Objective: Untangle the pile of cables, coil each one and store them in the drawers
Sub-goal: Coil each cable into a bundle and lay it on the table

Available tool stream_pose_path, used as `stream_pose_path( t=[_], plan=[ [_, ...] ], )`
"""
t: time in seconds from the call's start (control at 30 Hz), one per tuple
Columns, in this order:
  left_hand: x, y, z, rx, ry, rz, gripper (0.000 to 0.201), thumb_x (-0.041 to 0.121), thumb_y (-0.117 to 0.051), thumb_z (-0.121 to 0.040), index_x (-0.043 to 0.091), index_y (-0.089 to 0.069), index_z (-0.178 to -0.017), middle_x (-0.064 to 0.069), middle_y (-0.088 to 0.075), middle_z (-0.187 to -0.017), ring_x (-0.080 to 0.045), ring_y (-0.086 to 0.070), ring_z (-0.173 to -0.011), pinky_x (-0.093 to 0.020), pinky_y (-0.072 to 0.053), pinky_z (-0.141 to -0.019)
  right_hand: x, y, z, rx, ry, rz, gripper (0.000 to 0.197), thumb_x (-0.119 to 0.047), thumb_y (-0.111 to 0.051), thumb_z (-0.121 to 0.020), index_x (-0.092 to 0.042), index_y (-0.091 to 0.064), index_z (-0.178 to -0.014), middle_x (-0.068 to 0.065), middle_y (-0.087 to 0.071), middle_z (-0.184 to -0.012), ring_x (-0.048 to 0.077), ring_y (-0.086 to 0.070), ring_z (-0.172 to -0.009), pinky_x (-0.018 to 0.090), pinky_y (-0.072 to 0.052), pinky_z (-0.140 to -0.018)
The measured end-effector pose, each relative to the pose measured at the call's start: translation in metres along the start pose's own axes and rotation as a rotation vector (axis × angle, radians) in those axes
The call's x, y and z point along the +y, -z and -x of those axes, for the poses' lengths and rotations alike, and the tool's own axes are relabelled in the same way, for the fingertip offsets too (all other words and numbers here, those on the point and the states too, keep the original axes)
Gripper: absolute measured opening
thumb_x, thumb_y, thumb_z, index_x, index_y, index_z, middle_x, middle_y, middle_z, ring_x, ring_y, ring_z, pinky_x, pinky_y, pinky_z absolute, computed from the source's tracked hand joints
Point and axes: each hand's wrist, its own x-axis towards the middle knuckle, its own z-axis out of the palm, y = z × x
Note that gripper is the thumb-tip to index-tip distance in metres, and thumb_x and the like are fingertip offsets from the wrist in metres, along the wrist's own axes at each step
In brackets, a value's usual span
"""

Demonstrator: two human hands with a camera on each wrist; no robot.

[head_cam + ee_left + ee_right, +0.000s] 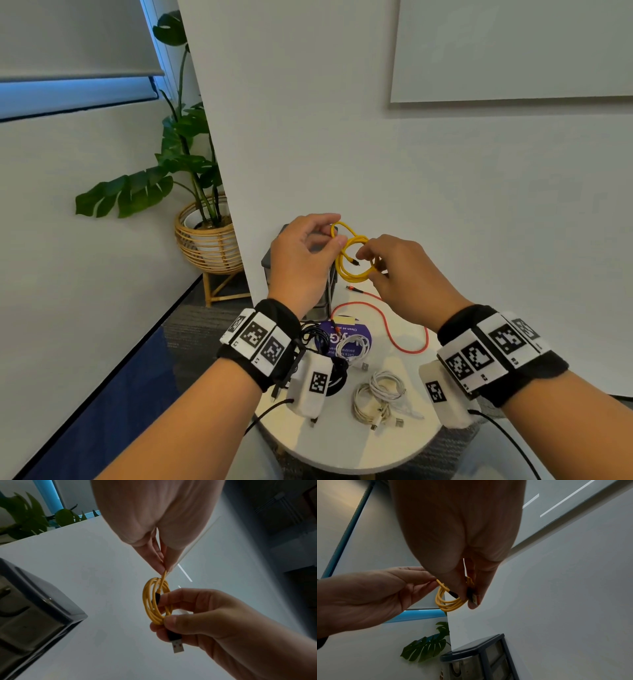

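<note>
Here, both hands hold the yellow cable (352, 255) in mid-air above the round table (342, 442). The right hand (407, 277) grips the finished coil; the left hand (305, 253) pinches the loose top loop. The drawer unit (322, 298) stands directly below, nearer the left hand.

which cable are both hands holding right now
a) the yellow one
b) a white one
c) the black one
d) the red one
a: the left hand pinches a strand of the yellow cable while the right hand grips its coil; the red cable, white cables and black cable lie on the table.
</note>
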Motion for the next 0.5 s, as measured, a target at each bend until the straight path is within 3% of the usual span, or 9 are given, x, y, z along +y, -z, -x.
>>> stream_pose_path(
  t=[0.17, 0.27, 0.4, 0.5],
  plan=[
    [-0.0076, -0.0011, 0.0029, -0.027, -0.083, -0.141, 0.033, 0.015, -0.077, -0.089, 0.023, -0.071, -0.120, 0.005, -0.065, -0.093, -0.010, -0.066, -0.088, -0.033, -0.060, -0.080, 0.0028, 0.0038, -0.0026, 0.062, -0.029, -0.128, 0.026, -0.007, -0.065, -0.094, -0.023, -0.066, -0.116, -0.002, -0.064, -0.110, 0.014, -0.061, -0.093, 0.026, -0.054, -0.082],
    [-0.0109, -0.0010, 0.0022, -0.074, -0.039, -0.123, 0.035, 0.015, -0.077, -0.089, 0.025, -0.067, -0.121, 0.005, -0.064, -0.095, -0.013, -0.066, -0.091, -0.036, -0.061, -0.079, 0.0036, 0.0046, -0.0016, 0.093, -0.042, -0.258, 0.026, -0.006, -0.069, -0.091, -0.024, -0.068, -0.109, -0.008, -0.064, -0.108, 0.012, -0.064, -0.092, 0.034, -0.060, -0.079],
    [-0.0091, -0.0037, 0.0003, -0.137, 0.050, -0.033, 0.038, 0.011, -0.076, -0.090, 0.024, -0.058, -0.121, 0.001, -0.062, -0.118, -0.013, -0.071, -0.096, -0.031, -0.061, -0.083, 0.0030, 0.0043, -0.0020, 0.100, -0.037, -0.374, 0.026, -0.005, -0.072, -0.087, -0.025, -0.070, -0.103, -0.010, -0.065, -0.104, 0.016, -0.067, -0.084, 0.043, -0.061, -0.074],
    [-0.0072, -0.0045, -0.0002, -0.235, 0.161, 0.059, 0.042, 0.008, -0.073, -0.093, 0.024, -0.053, -0.127, 0.001, -0.072, -0.110, -0.016, -0.075, -0.093, -0.034, -0.062, -0.085, 0.0030, 0.0057, -0.0012, 0.095, -0.046, -0.444, 0.028, 0.000, -0.071, -0.085, -0.024, -0.067, -0.099, -0.004, -0.066, -0.103, 0.020, -0.070, -0.075, 0.046, -0.061, -0.071]
  ],
)
